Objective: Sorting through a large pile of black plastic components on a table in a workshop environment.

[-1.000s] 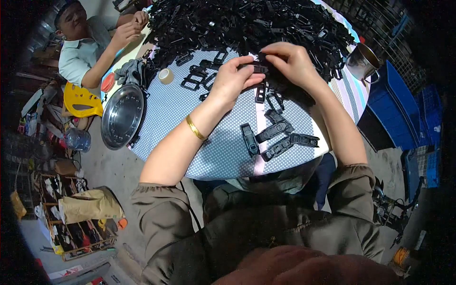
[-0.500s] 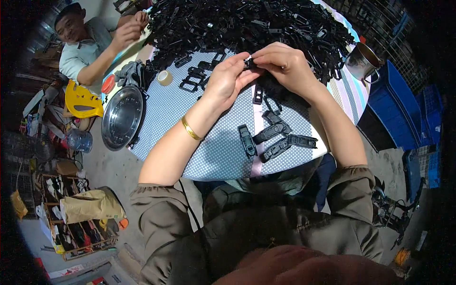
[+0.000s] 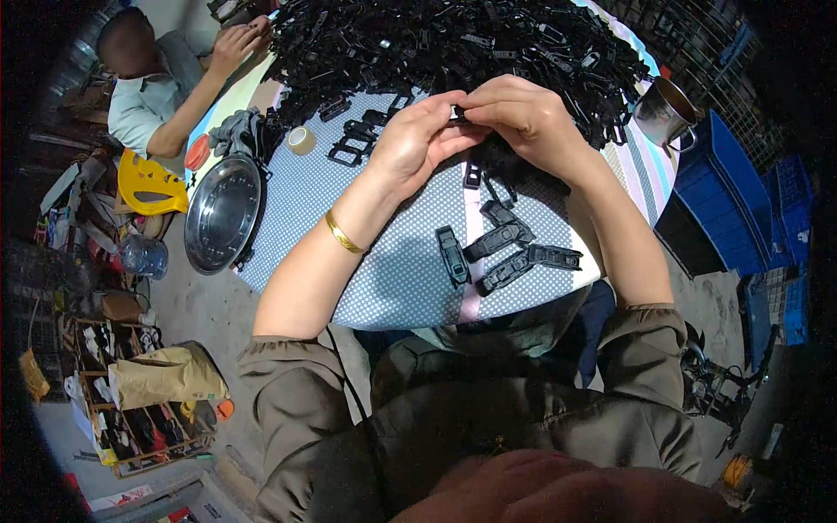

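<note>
Both my hands meet over the table in front of the heap. My left hand (image 3: 411, 144) is closed, its thumb and fingertips pinching a small black plastic part (image 3: 456, 114). Against the same part press the bent fingertips of my right hand (image 3: 527, 122). Fingers cover most of the part, so its full shape is hidden. Below my hands lie several longer black plastic pieces, one of them a boat-shaped black piece (image 3: 452, 256) apart on the left. Black frame-like parts (image 3: 346, 153) are spread left of my left hand. Beyond my fingertips rises a large heap of black plastic parts (image 3: 436, 52).
A steel basin (image 3: 225, 215) sits at the table's left edge, near a tape roll (image 3: 302, 140) and a grey cloth (image 3: 235, 135). At the right edge stands a metal pot (image 3: 666, 112). Blue crates (image 3: 717, 200) are beyond it. Another person (image 3: 148, 96) works at the far left.
My hands stay together on the small part, with only a slight shift of fingers. The other person's hand has moved a little closer to the heap.
</note>
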`<state>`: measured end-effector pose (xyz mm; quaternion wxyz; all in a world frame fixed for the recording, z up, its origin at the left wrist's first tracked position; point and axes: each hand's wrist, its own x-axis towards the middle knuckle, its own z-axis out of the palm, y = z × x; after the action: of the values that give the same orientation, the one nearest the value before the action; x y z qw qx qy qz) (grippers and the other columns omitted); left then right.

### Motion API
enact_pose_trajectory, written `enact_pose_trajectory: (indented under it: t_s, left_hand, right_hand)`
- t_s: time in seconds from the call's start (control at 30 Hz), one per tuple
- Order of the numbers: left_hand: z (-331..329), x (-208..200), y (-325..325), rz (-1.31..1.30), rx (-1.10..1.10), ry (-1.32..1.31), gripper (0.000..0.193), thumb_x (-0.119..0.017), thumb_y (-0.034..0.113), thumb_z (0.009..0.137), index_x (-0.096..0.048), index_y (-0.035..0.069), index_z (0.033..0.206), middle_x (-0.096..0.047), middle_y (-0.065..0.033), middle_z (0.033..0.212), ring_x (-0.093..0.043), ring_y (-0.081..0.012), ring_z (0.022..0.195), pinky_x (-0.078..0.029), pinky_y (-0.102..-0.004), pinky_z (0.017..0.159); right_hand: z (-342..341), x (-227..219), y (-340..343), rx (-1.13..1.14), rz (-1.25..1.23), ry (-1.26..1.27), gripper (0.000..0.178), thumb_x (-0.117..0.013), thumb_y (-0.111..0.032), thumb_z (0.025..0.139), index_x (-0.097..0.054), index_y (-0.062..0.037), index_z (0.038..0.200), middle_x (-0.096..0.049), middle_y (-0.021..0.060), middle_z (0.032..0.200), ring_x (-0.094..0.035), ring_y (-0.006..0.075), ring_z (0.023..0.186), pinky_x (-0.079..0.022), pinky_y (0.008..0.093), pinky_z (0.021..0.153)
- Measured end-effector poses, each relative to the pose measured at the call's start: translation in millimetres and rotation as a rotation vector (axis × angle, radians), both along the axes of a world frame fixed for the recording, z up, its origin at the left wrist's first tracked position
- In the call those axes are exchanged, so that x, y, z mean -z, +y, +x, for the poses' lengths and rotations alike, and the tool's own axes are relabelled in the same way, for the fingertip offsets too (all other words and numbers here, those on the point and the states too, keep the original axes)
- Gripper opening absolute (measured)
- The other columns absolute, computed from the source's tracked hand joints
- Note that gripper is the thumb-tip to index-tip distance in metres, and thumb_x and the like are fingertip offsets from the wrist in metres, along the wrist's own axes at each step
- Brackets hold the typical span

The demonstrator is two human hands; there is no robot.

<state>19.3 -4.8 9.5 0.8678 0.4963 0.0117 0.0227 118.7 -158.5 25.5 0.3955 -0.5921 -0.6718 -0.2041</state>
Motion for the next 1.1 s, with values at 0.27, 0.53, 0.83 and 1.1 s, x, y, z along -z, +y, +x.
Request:
enact_pose_trajectory:
  t_s: [0.27,0.53,0.83,1.1]
  left_hand:
    - [1,-4,7,-0.088,-0.026,-0.108,0.034,-0.033,0.010,0.094,-0.038,-0.010,0.121,-0.050,-0.0218,0.114,-0.057,-0.0299,0.099,-0.049,-0.0400,0.088]
    - [4,-22,35,0.058,-0.270,-0.256,0.038,-0.030,0.010,0.094,-0.028,-0.013,0.124,-0.046,-0.0297,0.112,-0.056,-0.0382,0.098,-0.052,-0.0405,0.083]
    - [3,-19,28,0.113,-0.338,-0.095,0.037,-0.031,0.010,0.093,-0.031,-0.012,0.124,-0.050,-0.0246,0.106,-0.060,-0.0334,0.091,-0.054,-0.0353,0.078]
    - [7,-8,16,0.372,-0.374,-0.026,0.037,-0.034,0.010,0.093,-0.035,-0.009,0.124,-0.052,-0.0211,0.109,-0.060,-0.0239,0.094,-0.052,-0.0263,0.079]
  right_hand:
    - [3,3,4,0.076,-0.007,-0.186,0.025,-0.064,-0.001,0.072,-0.065,-0.0046,0.096,-0.062,0.0104,0.105,-0.056,0.0278,0.104,-0.037,0.0418,0.096]
    - [48,-5,-29,0.392,0.110,0.551,0.023,-0.061,-0.018,0.084,-0.063,-0.0042,0.103,-0.065,0.0031,0.093,-0.059,0.0086,0.084,-0.046,0.0210,0.073]
    - [8,23,17,0.381,-0.292,-0.042,0.024,-0.070,-0.022,0.069,-0.066,-0.0054,0.086,-0.064,0.0074,0.081,-0.057,0.0245,0.081,-0.047,0.0323,0.072]
    - [13,14,9,0.342,-0.135,0.523,0.022,-0.055,-0.019,0.084,-0.062,0.0000,0.093,-0.065,0.0080,0.074,-0.061,0.0129,0.067,-0.047,0.0252,0.061]
